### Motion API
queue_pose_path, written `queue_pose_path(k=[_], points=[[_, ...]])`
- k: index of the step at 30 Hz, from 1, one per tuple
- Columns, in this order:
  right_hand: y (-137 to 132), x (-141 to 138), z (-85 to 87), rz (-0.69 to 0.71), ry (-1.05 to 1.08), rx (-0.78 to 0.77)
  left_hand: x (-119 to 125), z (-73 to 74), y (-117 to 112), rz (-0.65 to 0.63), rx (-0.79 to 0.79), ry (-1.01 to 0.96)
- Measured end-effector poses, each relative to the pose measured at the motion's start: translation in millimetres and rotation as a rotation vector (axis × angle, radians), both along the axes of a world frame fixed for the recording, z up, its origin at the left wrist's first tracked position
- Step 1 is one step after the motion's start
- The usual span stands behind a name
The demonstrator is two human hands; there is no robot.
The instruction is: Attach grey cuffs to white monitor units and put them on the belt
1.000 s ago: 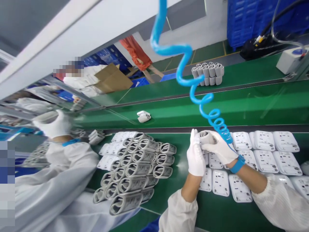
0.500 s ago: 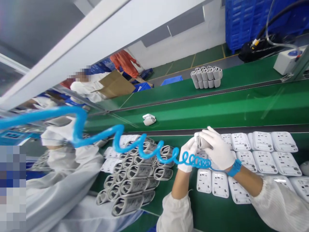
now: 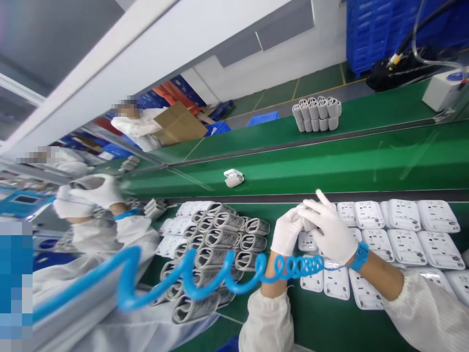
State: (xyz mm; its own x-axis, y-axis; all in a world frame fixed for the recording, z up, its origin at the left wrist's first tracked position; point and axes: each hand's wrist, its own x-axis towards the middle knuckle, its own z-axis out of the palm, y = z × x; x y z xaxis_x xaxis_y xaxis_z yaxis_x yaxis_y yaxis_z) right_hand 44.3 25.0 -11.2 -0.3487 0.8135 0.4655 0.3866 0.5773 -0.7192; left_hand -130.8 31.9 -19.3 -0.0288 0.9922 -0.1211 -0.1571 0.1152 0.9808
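My left hand [image 3: 286, 232], in a white glove, is closed around a rolled grey cuff [image 3: 308, 225]. Gloved in white too, my right hand [image 3: 331, 233] covers the same cuff from the right, its fingers folded over the top and one finger raised. Most of the cuff is hidden between the hands. Around my right wrist runs a blue strap [image 3: 360, 256], joined to a coiled blue cord [image 3: 234, 286]. Beneath and right of the hands lie rows of white plastic housings [image 3: 403, 244]. Rolled grey cuffs [image 3: 220, 238] are stacked to the left.
A white-and-grey cuff unit [image 3: 233, 178] sits on the green conveyor [image 3: 351, 168]. Beyond it, a group of rolled cuffs [image 3: 317, 115] stands on the green ledge. At left, a co-worker's gloved hands [image 3: 104, 189] hold a cuff. The blue cord stretches across the left foreground.
My right hand has closed further over the cuff, hiding more of it. The blue cord has swung lower. At left, the co-worker's hands have shifted; the view has moved slightly.
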Motion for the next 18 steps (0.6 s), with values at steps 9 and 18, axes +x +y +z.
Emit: queue_pose_path(k=[9, 18], points=[[-2, 0, 11.1, 0.074, 0.032, 0.021, 0, 3.5, -1, 0.002, 0.075, 0.138], [2, 6, 0.5, 0.039, 0.340, -0.148, 2, -5.2, 2, 0.049, 0.073, 0.099]])
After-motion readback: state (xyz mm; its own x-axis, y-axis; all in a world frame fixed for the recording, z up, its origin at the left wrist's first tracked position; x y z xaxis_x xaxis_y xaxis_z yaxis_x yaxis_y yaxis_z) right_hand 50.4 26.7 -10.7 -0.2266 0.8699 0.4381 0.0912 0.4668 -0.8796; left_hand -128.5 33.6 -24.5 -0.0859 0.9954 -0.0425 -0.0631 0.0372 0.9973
